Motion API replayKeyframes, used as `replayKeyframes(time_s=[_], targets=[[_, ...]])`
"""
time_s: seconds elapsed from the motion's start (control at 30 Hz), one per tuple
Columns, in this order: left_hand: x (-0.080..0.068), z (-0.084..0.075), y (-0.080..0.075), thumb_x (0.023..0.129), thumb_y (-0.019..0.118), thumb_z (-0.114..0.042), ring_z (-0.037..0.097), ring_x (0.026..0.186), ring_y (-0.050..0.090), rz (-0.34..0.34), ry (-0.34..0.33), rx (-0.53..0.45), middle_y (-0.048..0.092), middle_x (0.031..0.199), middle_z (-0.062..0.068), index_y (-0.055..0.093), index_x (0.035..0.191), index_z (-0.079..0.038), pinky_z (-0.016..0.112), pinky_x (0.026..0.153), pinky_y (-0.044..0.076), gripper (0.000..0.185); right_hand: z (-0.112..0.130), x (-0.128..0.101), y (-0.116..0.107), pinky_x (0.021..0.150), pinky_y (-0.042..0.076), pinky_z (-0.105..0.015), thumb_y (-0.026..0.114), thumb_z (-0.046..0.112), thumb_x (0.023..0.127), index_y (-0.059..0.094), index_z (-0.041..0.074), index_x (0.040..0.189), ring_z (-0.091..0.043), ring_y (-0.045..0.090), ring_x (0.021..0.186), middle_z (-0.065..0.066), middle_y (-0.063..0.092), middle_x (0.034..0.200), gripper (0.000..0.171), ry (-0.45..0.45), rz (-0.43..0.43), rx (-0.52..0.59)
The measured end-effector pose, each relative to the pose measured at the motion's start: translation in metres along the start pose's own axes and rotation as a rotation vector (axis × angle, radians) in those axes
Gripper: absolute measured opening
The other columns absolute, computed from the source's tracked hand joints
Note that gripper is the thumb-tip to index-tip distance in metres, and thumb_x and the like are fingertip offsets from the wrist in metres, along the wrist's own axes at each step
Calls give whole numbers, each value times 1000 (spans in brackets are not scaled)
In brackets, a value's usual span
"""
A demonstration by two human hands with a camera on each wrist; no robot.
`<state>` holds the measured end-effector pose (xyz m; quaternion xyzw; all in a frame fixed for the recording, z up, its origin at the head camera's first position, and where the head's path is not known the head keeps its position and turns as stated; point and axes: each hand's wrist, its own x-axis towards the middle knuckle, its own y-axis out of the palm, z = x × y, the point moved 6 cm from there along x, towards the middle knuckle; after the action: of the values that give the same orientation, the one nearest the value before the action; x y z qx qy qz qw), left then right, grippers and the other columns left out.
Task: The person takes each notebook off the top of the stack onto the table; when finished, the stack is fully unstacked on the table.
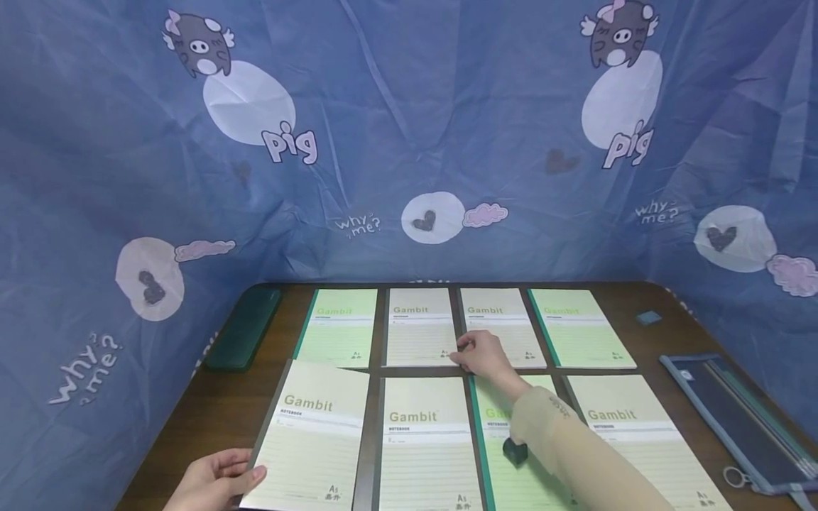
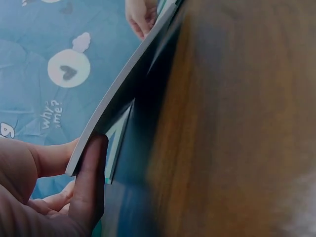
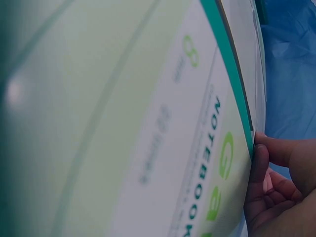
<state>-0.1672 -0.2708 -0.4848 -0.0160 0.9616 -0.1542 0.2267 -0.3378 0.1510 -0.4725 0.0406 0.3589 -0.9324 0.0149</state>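
Observation:
My left hand [image 1: 214, 481] pinches the left edge of a pale, grey-spined Gambit notebook [image 1: 313, 440] at the front left. In the left wrist view, thumb and fingers lie on either face of that notebook [image 2: 116, 89], which is tilted up off the table. My right hand [image 1: 486, 357] reaches over the front row to the second notebook [image 1: 418, 333] from the left at the back. Thumb and forefinger pinch its lower right corner. Beneath the right forearm lies a green-spined notebook [image 1: 495, 426], partly hidden; its cover [image 3: 163, 123] fills much of the right wrist view.
Two rows of notebooks lie on the brown table [image 1: 185, 419], including a green-spined one [image 1: 578, 330] at back right. A dark green case [image 1: 243, 330] lies left. On the right are a blue-edged zip pouch [image 1: 735, 419] and a small blue block [image 1: 648, 318]. A patterned blue cloth [image 1: 358, 142] hangs behind.

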Motion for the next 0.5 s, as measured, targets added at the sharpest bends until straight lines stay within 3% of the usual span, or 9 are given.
replayKeyframes(time_s=[0.07, 0.23, 0.5], targets=[[-1, 3, 1, 87, 76, -8, 23, 79, 67, 6, 1, -19, 68, 90, 12, 52, 119, 22, 39, 70, 57, 51, 0, 0, 0, 59, 51, -27, 77, 15, 86, 67, -2, 114, -15, 63, 61, -5, 64, 69, 35, 8, -3, 1], [0, 8, 2, 85, 78, -11, 21, 78, 67, 8, 25, 71, 69, 86, 7, 58, 113, 20, 36, 69, 56, 46, -1, 2, 1, 60, 51, -27, 77, 16, 85, 67, -2, 114, -15, 63, 61, -4, 65, 68, 35, 17, 0, 4], [4, 13, 1, 83, 79, -12, 20, 78, 63, -6, 6, 184, 67, 86, 8, 61, 108, 17, 36, 70, 54, 43, 0, 0, 0, 60, 52, -27, 77, 16, 86, 68, -2, 114, -14, 63, 61, -3, 65, 68, 35, 4, -1, 0]])
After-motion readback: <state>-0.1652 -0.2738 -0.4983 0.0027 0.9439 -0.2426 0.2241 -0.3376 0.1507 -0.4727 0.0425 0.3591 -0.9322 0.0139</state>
